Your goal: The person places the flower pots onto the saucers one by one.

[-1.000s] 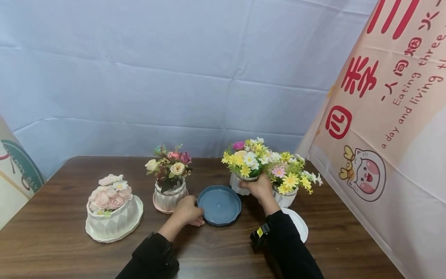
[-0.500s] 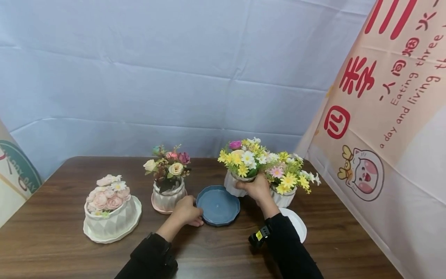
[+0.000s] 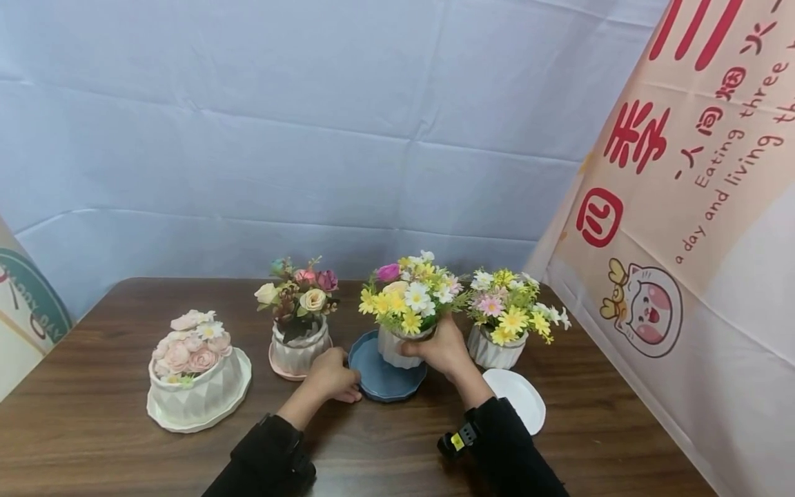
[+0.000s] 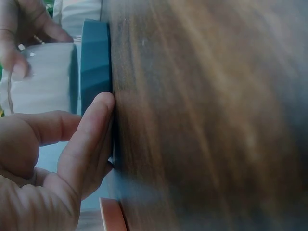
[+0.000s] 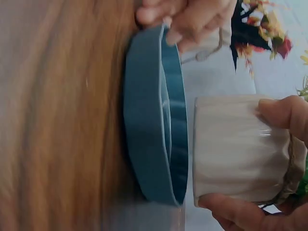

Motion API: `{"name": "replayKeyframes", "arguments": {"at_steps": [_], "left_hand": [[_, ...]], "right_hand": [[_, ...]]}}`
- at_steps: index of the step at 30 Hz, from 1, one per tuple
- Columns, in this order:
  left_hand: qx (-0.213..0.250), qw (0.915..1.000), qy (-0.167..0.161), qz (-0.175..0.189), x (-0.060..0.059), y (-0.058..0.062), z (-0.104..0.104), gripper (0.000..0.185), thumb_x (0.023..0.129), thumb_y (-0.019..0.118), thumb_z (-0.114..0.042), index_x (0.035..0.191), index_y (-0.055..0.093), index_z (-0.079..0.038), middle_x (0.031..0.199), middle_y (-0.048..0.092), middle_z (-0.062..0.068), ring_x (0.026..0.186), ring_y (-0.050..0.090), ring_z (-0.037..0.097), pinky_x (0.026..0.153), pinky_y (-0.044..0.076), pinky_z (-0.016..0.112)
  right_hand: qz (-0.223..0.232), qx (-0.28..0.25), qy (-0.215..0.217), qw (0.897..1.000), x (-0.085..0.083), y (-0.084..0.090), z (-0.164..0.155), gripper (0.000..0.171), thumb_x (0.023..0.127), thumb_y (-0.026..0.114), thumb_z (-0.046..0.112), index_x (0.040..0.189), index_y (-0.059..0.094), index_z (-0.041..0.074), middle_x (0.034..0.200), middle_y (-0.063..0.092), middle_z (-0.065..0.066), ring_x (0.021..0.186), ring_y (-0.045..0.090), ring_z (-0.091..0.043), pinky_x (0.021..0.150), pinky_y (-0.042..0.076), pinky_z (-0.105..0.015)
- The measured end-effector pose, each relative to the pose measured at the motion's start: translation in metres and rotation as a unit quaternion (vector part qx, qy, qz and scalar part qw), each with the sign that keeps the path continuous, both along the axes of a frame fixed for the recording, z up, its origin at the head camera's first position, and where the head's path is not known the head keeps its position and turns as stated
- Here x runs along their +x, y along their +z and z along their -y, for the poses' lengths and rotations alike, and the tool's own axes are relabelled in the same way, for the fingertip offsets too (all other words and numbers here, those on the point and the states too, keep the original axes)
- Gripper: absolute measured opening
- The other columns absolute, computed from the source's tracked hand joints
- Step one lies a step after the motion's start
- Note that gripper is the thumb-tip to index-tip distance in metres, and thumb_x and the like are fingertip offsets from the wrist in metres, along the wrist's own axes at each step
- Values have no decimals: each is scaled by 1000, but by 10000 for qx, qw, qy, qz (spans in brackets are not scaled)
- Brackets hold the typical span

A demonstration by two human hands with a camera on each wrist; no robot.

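Note:
My right hand (image 3: 439, 348) grips a white ribbed flower pot (image 3: 397, 348) of yellow and white flowers with a purple one. In the right wrist view the pot (image 5: 240, 149) hangs just above the blue saucer (image 5: 144, 115), a gap showing between its base and the rim. My left hand (image 3: 333, 376) pinches the near left edge of that saucer (image 3: 373, 386), fingertips at its rim in the left wrist view. The saucer sits on the wooden table.
Left of the saucer, a rose pot (image 3: 301, 355) stands on a pink saucer. Farther left is a pink-flower pot (image 3: 192, 400) on a white scalloped plate (image 3: 242, 386). At right stand a daisy pot (image 3: 495, 348) and a white saucer (image 3: 522, 400).
My right hand has lifted the flower pot and carried it left, from beside the daisy pot to over the blue saucer. My left hand has stayed at the saucer's edge.

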State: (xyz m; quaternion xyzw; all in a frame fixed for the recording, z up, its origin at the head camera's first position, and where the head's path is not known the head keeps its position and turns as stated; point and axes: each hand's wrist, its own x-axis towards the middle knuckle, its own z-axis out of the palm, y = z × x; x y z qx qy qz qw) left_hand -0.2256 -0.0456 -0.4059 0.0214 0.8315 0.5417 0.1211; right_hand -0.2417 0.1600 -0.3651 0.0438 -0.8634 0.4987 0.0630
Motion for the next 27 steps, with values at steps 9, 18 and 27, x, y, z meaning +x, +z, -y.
{"name": "replayKeyframes", "arguments": {"at_steps": [9, 18, 27], "left_hand": [[39, 9999, -20, 146, 1, 3, 0, 38, 84, 57, 4, 116, 43, 19, 64, 60, 15, 51, 63, 23, 48, 54, 31], [234, 9996, -6, 125, 1, 2, 0, 34, 81, 56, 7, 111, 45, 18, 63, 60, 16, 50, 63, 24, 48, 54, 31], [156, 9998, -57, 142, 1, 3, 0, 36, 82, 56, 7, 113, 44, 19, 64, 60, 16, 51, 63, 24, 48, 54, 32]], "right_hand": [[-58, 332, 258, 9991, 6, -8, 18, 105, 55, 87, 14, 138, 26, -5, 124, 51, -23, 110, 51, -35, 88, 45, -45], [117, 546, 221, 9982, 8, -12, 22, 106, 56, 87, 20, 138, 27, -7, 124, 50, -25, 106, 53, -35, 83, 48, -43], [313, 818, 160, 9960, 7, -16, 22, 110, 55, 87, 21, 138, 23, -13, 124, 49, -30, 109, 51, -39, 85, 47, -45]]}}
